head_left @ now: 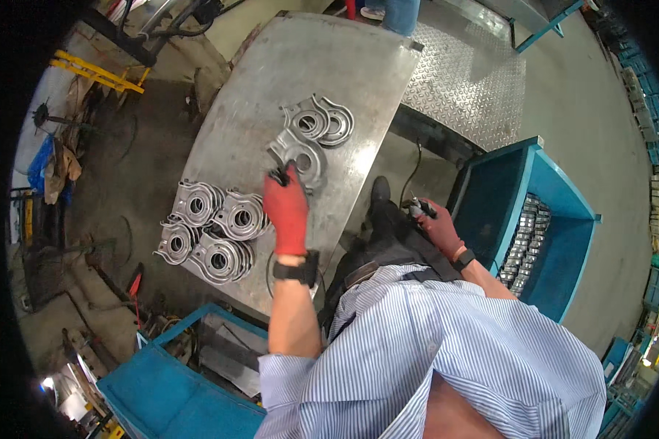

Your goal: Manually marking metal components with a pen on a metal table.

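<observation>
My left hand [285, 205], in a red glove with dark fingertips, is closed on the near edge of a stamped metal bracket [307, 162]. This bracket has a round raised middle and lies low over the steel table [282, 66], slightly blurred. Just beyond it, two more brackets [322, 121] with round holes overlap each other. My right hand [441, 225], also red-gloved, is held off the table's right edge near my leg. Its fingers wrap around a small dark hand tool [419, 209] with a thin metal tip; the tool's exact kind is unclear.
Several stacks of similar brackets [211, 230] stand at the table's near left corner. A blue bin [556, 175] on the right holds rows of metal parts [526, 241]. Another blue bin [176, 388] is at lower left. A thin hose [415, 170] hangs beside the tread-plate platform [465, 77].
</observation>
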Demonstrator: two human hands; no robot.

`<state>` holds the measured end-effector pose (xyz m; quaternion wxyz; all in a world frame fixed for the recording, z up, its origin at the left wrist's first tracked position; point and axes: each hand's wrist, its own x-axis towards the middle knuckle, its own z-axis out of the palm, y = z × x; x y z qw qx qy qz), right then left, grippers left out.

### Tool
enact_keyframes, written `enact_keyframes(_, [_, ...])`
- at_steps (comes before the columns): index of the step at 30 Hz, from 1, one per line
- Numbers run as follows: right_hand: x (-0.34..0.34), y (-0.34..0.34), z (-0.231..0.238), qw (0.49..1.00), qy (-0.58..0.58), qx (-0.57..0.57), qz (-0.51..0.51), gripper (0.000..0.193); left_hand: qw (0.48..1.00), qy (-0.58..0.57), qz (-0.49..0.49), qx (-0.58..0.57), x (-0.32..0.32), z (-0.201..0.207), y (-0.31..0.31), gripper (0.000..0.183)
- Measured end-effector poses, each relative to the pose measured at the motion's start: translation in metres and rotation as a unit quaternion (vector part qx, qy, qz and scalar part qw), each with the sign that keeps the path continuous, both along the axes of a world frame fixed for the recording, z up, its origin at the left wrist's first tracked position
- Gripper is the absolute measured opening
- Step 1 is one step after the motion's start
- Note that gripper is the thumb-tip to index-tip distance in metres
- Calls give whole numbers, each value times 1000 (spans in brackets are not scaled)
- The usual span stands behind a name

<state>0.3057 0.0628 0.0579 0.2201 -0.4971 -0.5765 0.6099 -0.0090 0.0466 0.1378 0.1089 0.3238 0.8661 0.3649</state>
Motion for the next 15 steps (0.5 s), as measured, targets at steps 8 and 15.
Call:
enact_keyframes(8, [-34,7,4,993,-39,-50,102,32,929,-368,10,28,46,-55,-45,34])
enact_keyframes(15, [-58,10,-23,972,-108,104,183,37,949,-312,-17,35,51,-91,-48,34])
